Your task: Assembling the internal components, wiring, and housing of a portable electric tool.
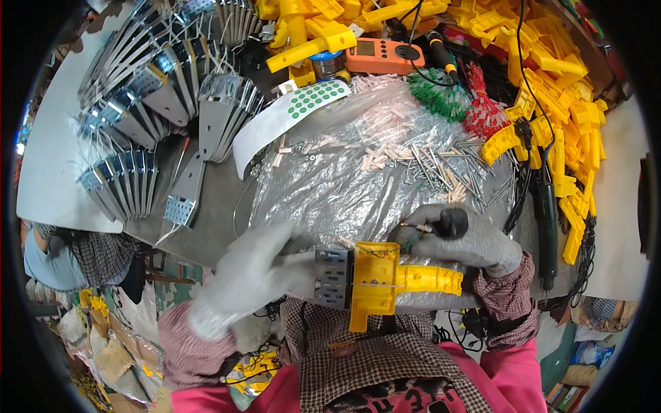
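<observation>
A yellow plastic housing [375,279] with a handle-like arm lies at the table's near edge, in front of my body. On its left side sits a grey perforated metal plate [333,279]. My left hand [248,275], in a grey glove, is beside that plate and smeared by motion; I cannot tell whether it touches it. Just above the housing is my right hand [458,237], gloved with dark fingertips. Its thumb and fingers are pinched around a small thin piece with a bit of green by it, too small to name.
Clear plastic sheeting [310,193] covers the table middle, bearing loose screws [441,168] and pale pink sleeves [385,155]. Metal brackets [131,179] stand far left. Green [441,93] and red wire bundles [485,103], an orange meter [382,55], yellow parts [551,62] and a black-handled electric screwdriver [545,227] surround it.
</observation>
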The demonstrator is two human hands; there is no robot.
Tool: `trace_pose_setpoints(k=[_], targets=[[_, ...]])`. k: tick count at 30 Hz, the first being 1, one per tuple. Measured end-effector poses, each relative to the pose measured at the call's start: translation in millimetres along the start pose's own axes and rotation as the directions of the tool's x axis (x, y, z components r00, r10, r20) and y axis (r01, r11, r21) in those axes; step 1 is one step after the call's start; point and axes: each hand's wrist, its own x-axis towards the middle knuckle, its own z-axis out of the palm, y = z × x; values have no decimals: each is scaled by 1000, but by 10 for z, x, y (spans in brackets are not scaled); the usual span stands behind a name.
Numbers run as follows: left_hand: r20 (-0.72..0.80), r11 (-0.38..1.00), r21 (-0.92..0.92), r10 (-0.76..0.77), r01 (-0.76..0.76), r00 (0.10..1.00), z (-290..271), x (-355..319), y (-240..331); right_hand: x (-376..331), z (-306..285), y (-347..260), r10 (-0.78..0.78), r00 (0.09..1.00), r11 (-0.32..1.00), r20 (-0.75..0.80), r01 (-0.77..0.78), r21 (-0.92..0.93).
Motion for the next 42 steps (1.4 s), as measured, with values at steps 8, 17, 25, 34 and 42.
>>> trace_pose_setpoints(k=[8, 17, 25, 34, 42], targets=[[-84, 952, 291, 121, -92, 989, 391, 565, -123, 206, 282, -105, -4, 1000, 936, 8, 1, 353], [109, 594, 746, 337, -301, 935, 858, -120, 412, 205, 410, -17, 20, 1000, 945, -18, -13, 328], [50, 605, -771, -257, 201, 965, 618, -7, 251, 168, 451, -144, 37, 998, 982, -45, -28, 186], [-3, 410, -905, -272, 113, 962, 701, 8, 167, 135, 620, -145, 99, 993, 973, -58, -85, 213], [-53, 489, -869, -250, 79, 967, 695, -5, 200, 165, 614, -83, 36, 996, 999, -82, -34, 31]])
